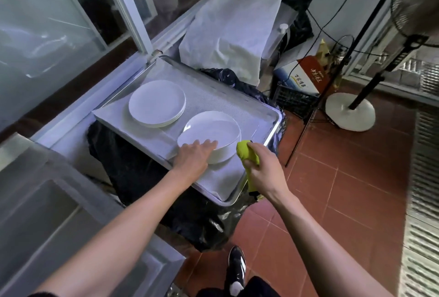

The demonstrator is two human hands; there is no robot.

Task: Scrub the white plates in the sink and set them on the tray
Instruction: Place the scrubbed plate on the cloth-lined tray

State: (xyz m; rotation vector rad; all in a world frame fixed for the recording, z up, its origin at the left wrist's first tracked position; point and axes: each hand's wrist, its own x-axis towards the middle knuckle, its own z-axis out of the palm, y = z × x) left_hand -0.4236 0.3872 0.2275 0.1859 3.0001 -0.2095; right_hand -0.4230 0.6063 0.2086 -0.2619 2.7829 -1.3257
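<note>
So over on the far left there's the edge of a steel sink (35, 213), kind of blurry, can't see what's in it from here. Moving right, the metal tray (269, 131) sits on top of something wrapped in black plastic bags (133, 170), and it's lined with a pale mesh mat. On the tray's far-left part there's a stack of white plates (156, 104), lying flat, nobody touching it. Just right of that and nearer the person is a second stack, and the top plate (213, 130) is tilted a bit, its near-left edge lifted off the ones underneath. The left hand (193, 155) is on that plate's near rim, fingers mostly straight and spread over the top surface, thumb side tucked out of sight so I can't tell if it's hooked under the edge. Right next to it, just off the plate's right edge, the right hand (261, 166) is balled up tight around a yellow-green cloth (247, 154), with cloth poking out above the fist and hanging below it over the tray's near-right corner. Past that it's red floor tiles (332, 201), a white fan base (350, 111) and a big white bag (232, 35) behind the tray.
</note>
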